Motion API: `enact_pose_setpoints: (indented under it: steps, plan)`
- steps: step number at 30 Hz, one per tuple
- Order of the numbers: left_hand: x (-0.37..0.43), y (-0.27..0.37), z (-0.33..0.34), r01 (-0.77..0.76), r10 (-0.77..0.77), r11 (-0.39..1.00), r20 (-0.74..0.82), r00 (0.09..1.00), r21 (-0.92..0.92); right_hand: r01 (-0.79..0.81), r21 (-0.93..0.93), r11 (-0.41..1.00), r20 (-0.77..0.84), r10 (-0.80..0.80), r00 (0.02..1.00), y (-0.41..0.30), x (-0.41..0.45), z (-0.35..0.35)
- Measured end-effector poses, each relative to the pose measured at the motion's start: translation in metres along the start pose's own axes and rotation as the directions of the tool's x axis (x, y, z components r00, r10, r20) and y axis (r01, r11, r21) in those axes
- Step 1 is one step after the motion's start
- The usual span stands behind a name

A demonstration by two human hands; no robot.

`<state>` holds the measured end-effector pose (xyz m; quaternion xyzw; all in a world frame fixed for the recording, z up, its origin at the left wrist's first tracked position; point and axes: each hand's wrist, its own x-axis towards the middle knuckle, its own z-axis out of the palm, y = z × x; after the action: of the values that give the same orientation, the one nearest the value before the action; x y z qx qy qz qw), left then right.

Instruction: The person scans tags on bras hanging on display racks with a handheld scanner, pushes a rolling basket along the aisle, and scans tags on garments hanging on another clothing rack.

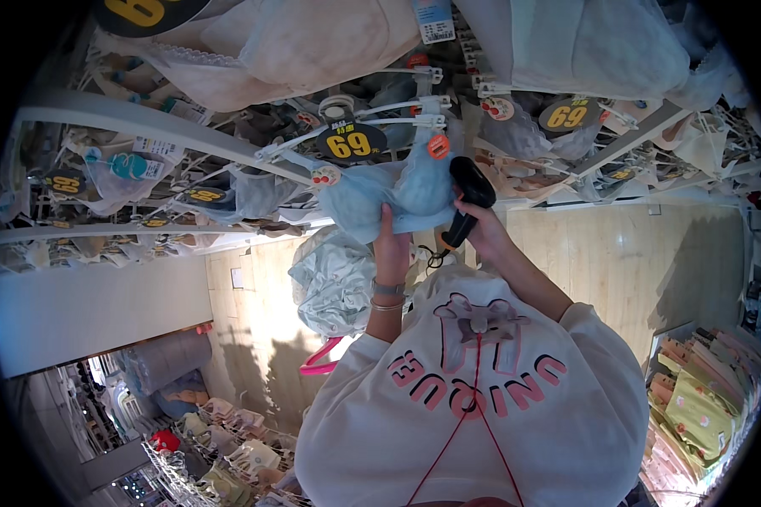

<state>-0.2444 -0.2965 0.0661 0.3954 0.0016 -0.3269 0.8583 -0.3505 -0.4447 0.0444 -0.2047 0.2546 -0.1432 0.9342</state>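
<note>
A light blue bra [387, 190] hangs from a white hanger [355, 119] on the rack before me, with a black oval price tag [352, 144] above its cups. My left hand [391, 244] grips the lower band of the bra, its thumb on the front of the cup. In my right hand [479, 225] is a black handheld barcode scanner [471, 187], held upright beside the bra's right edge. A round orange sticker [438, 146] is on the strap side, and a small white sticker [326, 175] lies at the other cup.
More bras on hangers fill white rails [165, 136] at left and right, with large pale bras [330, 44] overhead. A crumpled pale green fabric bundle [333, 285] and a pink hanger [320, 361] are by my left forearm. Folded garments [701, 412] fill a display at lower right.
</note>
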Motion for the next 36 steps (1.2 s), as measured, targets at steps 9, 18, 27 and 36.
enact_pose_setpoints:
  steps: [9,18,27,36]
  plan:
    - [-0.002,0.0,-0.001,0.061,-0.053,0.976,0.045,0.998,-0.209,0.016,-0.009,1.0,-0.007,-0.016,1.0,-0.003,-0.002,-0.001]
    - [-0.013,0.001,0.003,0.058,-0.052,0.989,0.046,0.998,-0.138,0.012,-0.063,0.998,-0.083,-0.017,0.996,-0.004,-0.004,0.001]
    - [-0.006,-0.006,-0.021,0.008,-0.009,0.999,-0.027,1.0,-0.032,0.025,-0.305,0.952,-0.107,-0.06,0.992,0.002,-0.01,0.002]
    - [0.003,-0.02,-0.035,0.371,-0.417,0.883,0.117,0.902,0.289,0.199,-0.396,0.896,-0.016,-0.224,0.975,-0.024,-0.036,-0.026]
